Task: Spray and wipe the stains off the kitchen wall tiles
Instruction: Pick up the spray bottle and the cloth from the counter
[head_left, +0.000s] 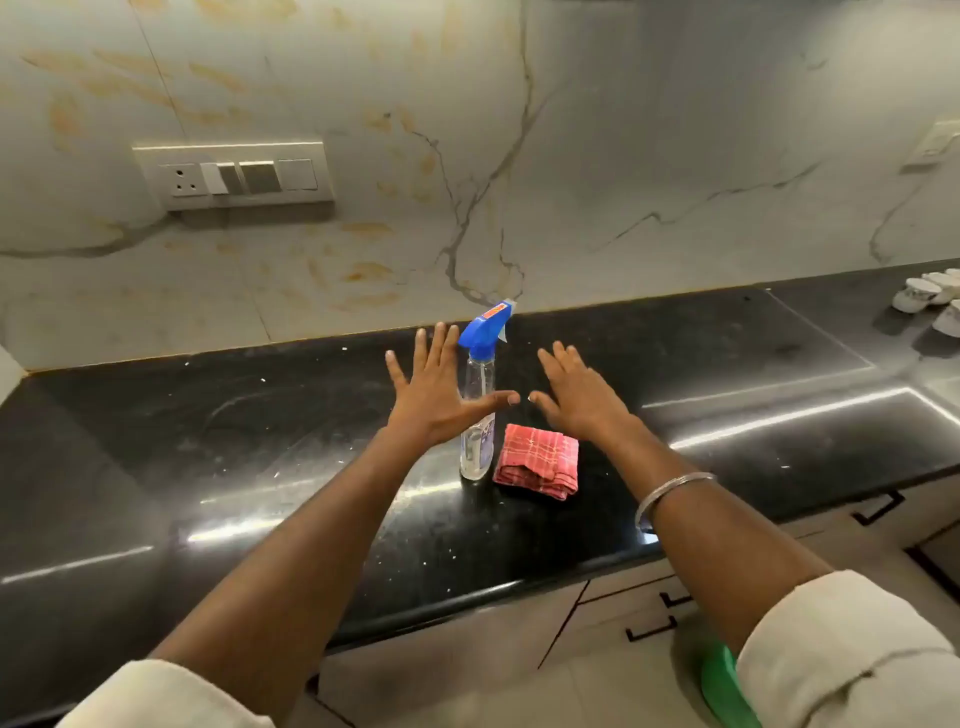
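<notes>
A clear spray bottle (477, 441) with a blue trigger head stands upright on the black counter (260, 441). A folded red checked cloth (537, 460) lies just to its right. My left hand (439, 387) hovers flat with fingers spread in front of the bottle's upper part, its thumb crossing the bottle. My right hand (576, 395) is held out flat above and behind the cloth, holding nothing. The marble-look wall tiles (363, 249) carry many yellow-orange stains, mostly left of centre.
A switch and socket panel (234, 174) is set in the wall at the left. White cups (930, 296) stand on the counter at the far right. Cabinet drawers with black handles (652, 629) sit below the counter edge.
</notes>
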